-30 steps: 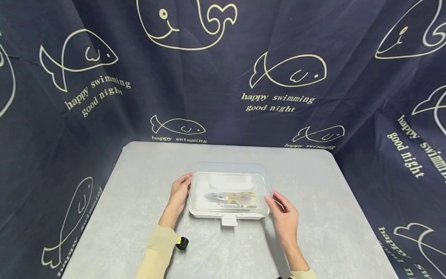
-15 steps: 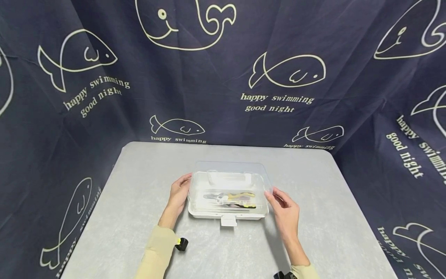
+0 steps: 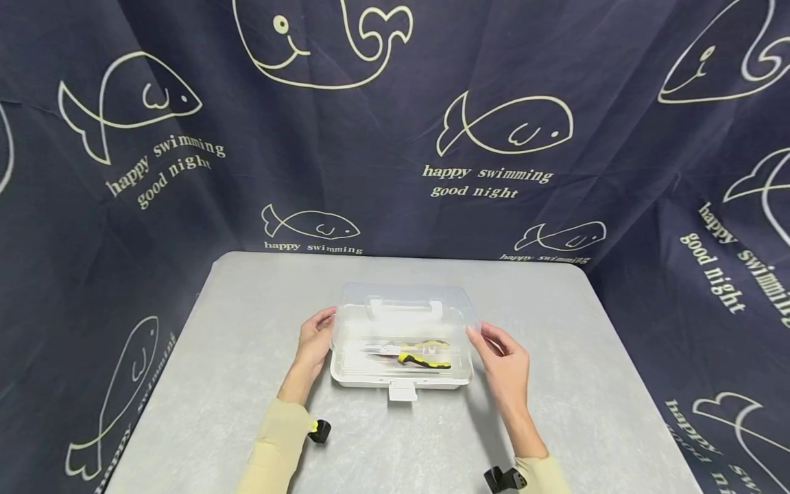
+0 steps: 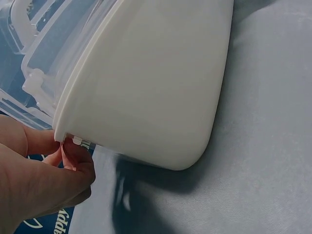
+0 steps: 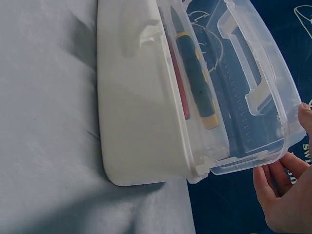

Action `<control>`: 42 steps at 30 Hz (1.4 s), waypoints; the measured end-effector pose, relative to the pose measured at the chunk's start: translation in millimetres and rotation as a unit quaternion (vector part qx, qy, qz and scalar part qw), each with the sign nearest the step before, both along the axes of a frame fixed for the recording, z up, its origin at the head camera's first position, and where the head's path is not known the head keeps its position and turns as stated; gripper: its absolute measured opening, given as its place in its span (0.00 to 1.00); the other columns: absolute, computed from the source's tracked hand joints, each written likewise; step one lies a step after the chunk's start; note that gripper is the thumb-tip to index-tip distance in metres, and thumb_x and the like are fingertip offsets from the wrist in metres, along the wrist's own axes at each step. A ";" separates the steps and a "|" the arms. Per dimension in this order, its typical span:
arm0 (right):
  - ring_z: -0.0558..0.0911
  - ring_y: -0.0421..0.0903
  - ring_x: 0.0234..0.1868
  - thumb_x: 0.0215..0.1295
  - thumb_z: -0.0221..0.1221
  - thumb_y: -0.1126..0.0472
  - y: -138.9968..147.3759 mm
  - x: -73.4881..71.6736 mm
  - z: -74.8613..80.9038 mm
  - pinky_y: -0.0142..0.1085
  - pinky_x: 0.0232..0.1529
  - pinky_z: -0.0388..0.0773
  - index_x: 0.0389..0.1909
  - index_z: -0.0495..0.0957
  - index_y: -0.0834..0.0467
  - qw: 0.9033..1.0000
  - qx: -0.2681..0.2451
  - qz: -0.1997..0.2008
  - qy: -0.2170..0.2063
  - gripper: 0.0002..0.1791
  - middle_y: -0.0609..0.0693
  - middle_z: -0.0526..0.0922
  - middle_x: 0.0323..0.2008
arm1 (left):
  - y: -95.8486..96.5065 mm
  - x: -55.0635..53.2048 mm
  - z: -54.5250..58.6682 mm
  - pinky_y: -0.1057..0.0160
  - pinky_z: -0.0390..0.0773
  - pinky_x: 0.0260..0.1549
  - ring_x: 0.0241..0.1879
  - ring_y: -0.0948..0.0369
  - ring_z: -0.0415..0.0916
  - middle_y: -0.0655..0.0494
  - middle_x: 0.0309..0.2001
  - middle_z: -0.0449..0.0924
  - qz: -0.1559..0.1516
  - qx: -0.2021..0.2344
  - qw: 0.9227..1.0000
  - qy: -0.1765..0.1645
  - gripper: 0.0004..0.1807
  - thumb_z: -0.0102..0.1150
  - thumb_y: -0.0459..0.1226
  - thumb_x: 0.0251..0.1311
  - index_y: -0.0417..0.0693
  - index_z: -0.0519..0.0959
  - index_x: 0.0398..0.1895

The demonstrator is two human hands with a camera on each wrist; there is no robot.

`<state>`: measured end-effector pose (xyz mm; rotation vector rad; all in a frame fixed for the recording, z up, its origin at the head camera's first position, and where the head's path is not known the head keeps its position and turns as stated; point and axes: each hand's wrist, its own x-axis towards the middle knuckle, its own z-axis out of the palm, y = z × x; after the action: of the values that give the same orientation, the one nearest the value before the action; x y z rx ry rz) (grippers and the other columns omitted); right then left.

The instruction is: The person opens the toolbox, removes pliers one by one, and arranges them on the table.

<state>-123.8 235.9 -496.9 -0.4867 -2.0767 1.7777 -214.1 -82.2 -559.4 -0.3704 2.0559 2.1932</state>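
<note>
A white plastic toolbox [image 3: 401, 381] with a clear lid [image 3: 407, 295] stands on the table, its lid swung partly up. Inside lie pliers [image 3: 426, 360] with yellow and black handles, seen through the lid in the head view. The right wrist view shows a yellow-trimmed handle [image 5: 197, 80] and a red strip [image 5: 180, 83] beside it. My left hand [image 3: 315, 343] pinches the rim at the box's left rear corner. On the other side, my right hand [image 3: 506, 363] holds the lid's right edge between thumb and fingers. The front latch [image 3: 403, 392] hangs loose.
The grey table [image 3: 265, 288] carries the box near its middle. Behind and at both sides hangs a dark blue curtain [image 3: 395, 206] with fish drawings. Black wrist cameras [image 3: 319, 431] sit at both sleeves.
My right hand has raised the lid further, so the pliers' handles show more plainly under its front edge. The left hand stays at the corner, and the box keeps its place.
</note>
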 end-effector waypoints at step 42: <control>0.83 0.37 0.41 0.59 0.71 0.37 6.5 -24.8 23.9 0.30 0.46 0.73 0.46 0.89 0.56 0.991 0.127 -0.011 -0.051 0.27 0.53 0.89 0.44 | -3.7 -0.4 -0.6 0.53 0.73 0.59 0.60 0.49 0.71 0.38 0.57 0.77 -0.018 -0.066 0.997 0.032 0.24 0.54 0.24 0.64 0.36 0.76 0.64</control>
<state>-148.6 242.4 -472.9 -0.5323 -2.3164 1.4752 -214.5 -85.8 -559.9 -0.2752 2.2297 2.0818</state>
